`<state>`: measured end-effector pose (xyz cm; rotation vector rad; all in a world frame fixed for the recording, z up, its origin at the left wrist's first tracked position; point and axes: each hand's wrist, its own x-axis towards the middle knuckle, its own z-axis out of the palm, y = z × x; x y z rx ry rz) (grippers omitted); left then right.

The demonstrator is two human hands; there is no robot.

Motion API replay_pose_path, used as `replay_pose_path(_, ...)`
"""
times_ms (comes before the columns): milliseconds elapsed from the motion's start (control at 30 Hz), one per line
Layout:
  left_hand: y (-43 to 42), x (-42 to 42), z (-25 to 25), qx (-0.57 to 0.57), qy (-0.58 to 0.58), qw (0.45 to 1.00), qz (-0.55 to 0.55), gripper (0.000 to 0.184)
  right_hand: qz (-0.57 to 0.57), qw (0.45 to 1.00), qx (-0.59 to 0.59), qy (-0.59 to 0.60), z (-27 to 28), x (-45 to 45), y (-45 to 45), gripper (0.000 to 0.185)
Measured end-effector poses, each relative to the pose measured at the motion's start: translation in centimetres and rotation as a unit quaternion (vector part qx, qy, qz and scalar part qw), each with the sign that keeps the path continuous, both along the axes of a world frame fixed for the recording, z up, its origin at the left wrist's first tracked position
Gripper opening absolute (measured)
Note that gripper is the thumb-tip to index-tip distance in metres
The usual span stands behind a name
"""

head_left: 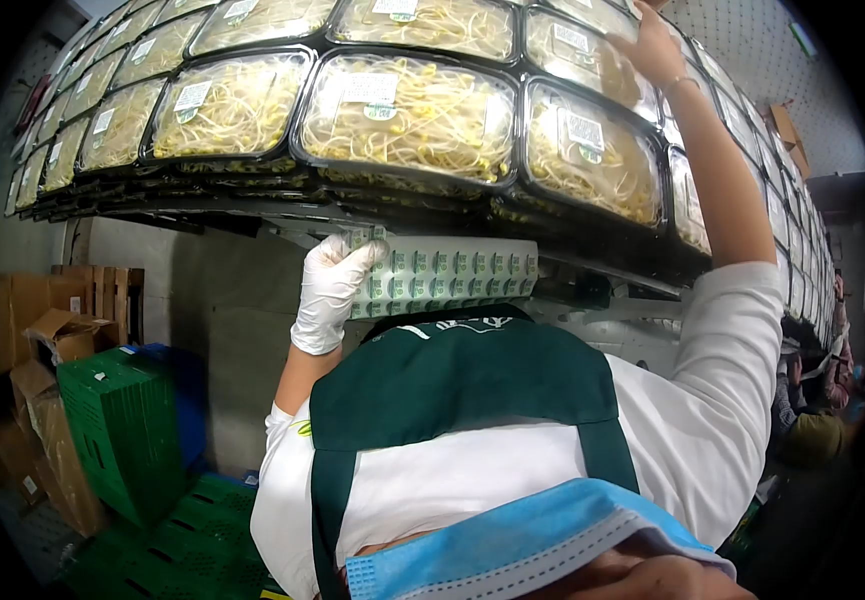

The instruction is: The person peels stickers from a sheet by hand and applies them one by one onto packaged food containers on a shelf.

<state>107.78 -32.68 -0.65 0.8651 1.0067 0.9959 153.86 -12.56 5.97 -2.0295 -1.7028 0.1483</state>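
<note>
My left hand [335, 285], in a white glove, grips the left end of a sheet of labels [457, 272] between thumb and fingers. Rows of small green-and-white stickers cover the sheet, which is held in front of my dark green apron [462, 385]. Bare and reaching far forward, my right hand [655, 50] is over a clear-lidded pack of bean sprouts [582, 55] at the top right. Its fingers look spread, with some tips at the top edge of the view; whether they touch the lid I cannot tell. A nearer sprout pack [407, 115] carries a white label and a green sticker.
Many black trays of sprouts stand in stacked rows across the front, curving to both sides. At lower left are green crates [117, 430], cardboard boxes [57, 335] and a wooden pallet [117, 290]. Another person [817, 430] is partly visible at far right.
</note>
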Motion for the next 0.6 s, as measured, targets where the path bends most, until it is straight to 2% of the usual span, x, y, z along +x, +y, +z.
replay_pose_path(33, 0.0, 0.1, 0.3, -0.001, 0.0, 1.0, -0.002, 0.007, -0.056, 0.98, -0.111, 0.152, -0.1, 2.0, 3.1, 0.036)
replay_pose_path(100, 0.1, 0.3, 0.7, 0.0, 0.003, 1.0, -0.001, 0.009, -0.177, 0.957, 0.025, 0.227, 2.9, -4.6, 2.2, 0.037)
replay_pose_path(133, 0.0, 0.5, 0.8, -0.006, 0.014, 1.0, 0.006, 0.008, -0.115, 0.99, 0.05, 0.056, 1.2, -2.8, 5.0, 0.037)
replay_pose_path(167, -0.1, 0.6, 1.0, -0.013, 0.024, 1.0, 0.014, 0.007, -0.024, 0.944, -0.045, -0.327, 1.8, -3.3, 5.5, 0.033)
replay_pose_path(200, -0.2, 0.0, -0.1, 0.008, 0.054, 0.998, 0.022, 0.004, -0.037, 0.982, 0.076, -0.169, 1.4, -4.1, 5.5, 0.03)
replay_pose_path(233, -0.4, 0.0, 0.0, 0.007, 0.055, 0.998, 0.028, 0.004, -0.049, 0.98, 0.19, -0.003, 2.4, -6.8, 3.3, 0.027)
replay_pose_path(267, -0.6, 0.2, 0.0, 0.0, 0.039, 0.998, 0.042, 0.004, -0.019, 0.966, 0.228, -0.117, 2.3, -7.2, 2.9, 0.025)
replay_pose_path(300, -0.8, 0.4, 0.1, -0.009, 0.022, 0.998, 0.057, 0.005, -0.013, 0.967, 0.226, -0.115, 3.0, -7.1, 2.9, 0.025)
replay_pose_path(333, -0.9, 0.7, 0.7, -0.027, 0.004, 0.998, 0.064, 0.004, -0.025, 0.977, 0.074, -0.196, 4.1, -6.9, 2.9, 0.041)
replay_pose_path(367, -1.2, 0.7, 0.6, -0.032, 0.005, 0.997, 0.068, 0.004, -0.038, 0.958, -0.079, -0.272, 4.3, -5.9, 3.2, 0.058)
replay_pose_path(400, -1.4, 0.6, 0.6, -0.033, 0.011, 0.996, 0.076, 0.003, -0.094, 0.946, -0.117, -0.288, 4.4, -4.6, 3.7, 0.07)
replay_pose_path(433, -1.5, 0.5, 0.5, -0.033, 0.017, 0.996, 0.084, 0.004, -0.084, 0.946, -0.118, -0.289, 3.8, -1.5, 4.7, 0.071)
replay_pose_path(500, -2.0, 0.7, 0.2, -0.025, 0.002, 0.995, 0.101, 0.005, -0.157, 0.919, -0.078, -0.353, 4.6, 0.3, 5.2, 0.074)
replay_pose_path(567, -2.4, 0.8, -0.1, -0.029, 0.022, 0.992, 0.12, 0.008, -0.096, 0.947, -0.126, -0.28, 5.2, 3.3, 10.1, 0.068)
replay_pose_path(600, -2.6, 1.0, -0.1, -0.034, 0.029, 0.99, 0.132, 0.009, -0.044, 0.983, -0.078, -0.16, 4.1, 5.4, 13.8, 0.054)
